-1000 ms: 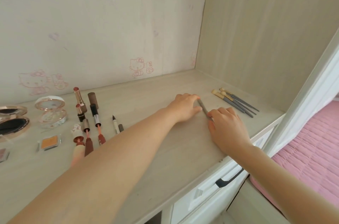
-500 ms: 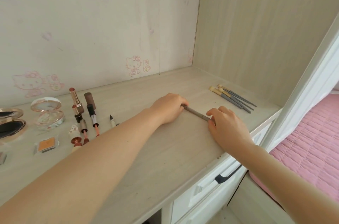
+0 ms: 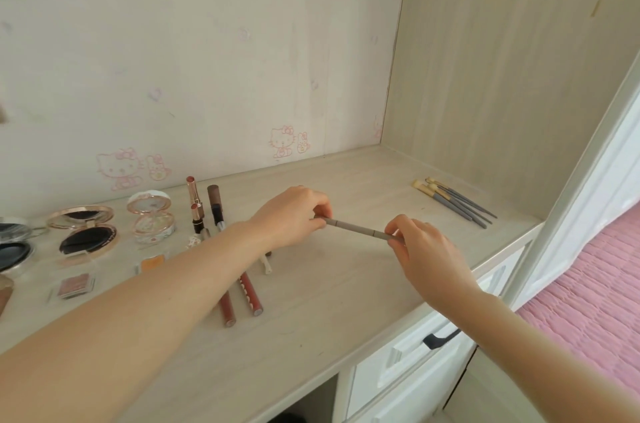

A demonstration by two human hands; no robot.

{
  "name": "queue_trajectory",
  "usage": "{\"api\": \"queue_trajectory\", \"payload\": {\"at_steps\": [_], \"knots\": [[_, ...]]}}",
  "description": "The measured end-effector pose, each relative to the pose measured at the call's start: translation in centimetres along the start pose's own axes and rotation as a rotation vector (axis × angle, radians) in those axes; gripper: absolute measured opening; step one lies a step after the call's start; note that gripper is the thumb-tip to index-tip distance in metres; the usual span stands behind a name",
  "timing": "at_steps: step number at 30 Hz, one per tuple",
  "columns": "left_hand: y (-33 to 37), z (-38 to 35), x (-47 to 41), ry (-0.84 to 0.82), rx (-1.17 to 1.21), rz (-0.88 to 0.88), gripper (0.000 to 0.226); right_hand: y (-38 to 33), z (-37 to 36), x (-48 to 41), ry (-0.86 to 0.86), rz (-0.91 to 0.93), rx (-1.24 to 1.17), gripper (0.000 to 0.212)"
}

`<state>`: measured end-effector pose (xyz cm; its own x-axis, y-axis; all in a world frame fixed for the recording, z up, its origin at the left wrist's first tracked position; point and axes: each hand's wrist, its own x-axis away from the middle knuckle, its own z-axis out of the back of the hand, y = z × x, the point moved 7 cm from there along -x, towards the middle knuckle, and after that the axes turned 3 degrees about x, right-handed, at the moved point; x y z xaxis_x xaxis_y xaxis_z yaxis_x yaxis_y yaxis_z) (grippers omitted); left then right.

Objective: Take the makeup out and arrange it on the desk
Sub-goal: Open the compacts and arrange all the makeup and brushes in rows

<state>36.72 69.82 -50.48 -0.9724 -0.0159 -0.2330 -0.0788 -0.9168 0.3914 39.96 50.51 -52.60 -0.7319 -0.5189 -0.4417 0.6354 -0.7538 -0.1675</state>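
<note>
The left hand (image 3: 294, 214) is pinching one end of a slim grey makeup pencil (image 3: 356, 229) between thumb and curled fingertips. The right hand (image 3: 429, 249) is pinching the other end the same way. Both grips are clamping tight on the pencil, with only its middle stretch showing between them. The pencil is lying nearly level, tilting slightly down toward the right hand, and is hanging over the bare middle of the desk (image 3: 346, 301). Whether it is brushing the surface cannot be told. Beyond the right-hand grip, toward the far corner, a small bundle of grey-handled brushes (image 3: 453, 202) is lying well apart. Behind and under the left wrist, lip tubes (image 3: 249, 296), lipsticks (image 3: 193, 195) and open compacts (image 3: 86, 232) are sitting in a group. Below the right forearm a drawer handle (image 3: 440, 339) is showing.
</note>
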Motion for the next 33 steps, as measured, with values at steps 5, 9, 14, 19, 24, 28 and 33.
{"api": "queue_trajectory", "payload": {"at_steps": [5,9,14,19,24,28,33], "knots": [[-1.3,2.9,3.5,0.078,0.110,0.029,0.009,-2.8,0.7,0.7,0.037,0.075,-0.066,0.014],[-2.8,4.8,6.8,0.123,0.133,0.070,0.010,-5.4,1.2,1.1,0.083,0.152,-0.110,0.012],[-4.7,6.7,11.3,0.154,0.236,0.133,0.015,-9.2,1.6,1.9,0.152,0.258,-0.118,0.006],[-6.3,8.5,15.5,0.198,0.430,0.274,0.014,-12.7,0.7,2.1,0.141,0.305,-0.151,0.010],[-8.5,10.4,19.1,0.323,0.635,0.402,0.012,-16.4,0.6,2.4,0.117,0.336,-0.264,0.016],[-9.2,11.2,21.2,0.411,0.923,0.421,0.008,-18.7,0.5,3.0,0.102,0.328,-0.348,0.016],[-8.7,11.9,22.5,0.508,1.219,0.379,0.008,-21.8,-0.2,3.7,0.004,0.298,-0.444,0.015]]}}
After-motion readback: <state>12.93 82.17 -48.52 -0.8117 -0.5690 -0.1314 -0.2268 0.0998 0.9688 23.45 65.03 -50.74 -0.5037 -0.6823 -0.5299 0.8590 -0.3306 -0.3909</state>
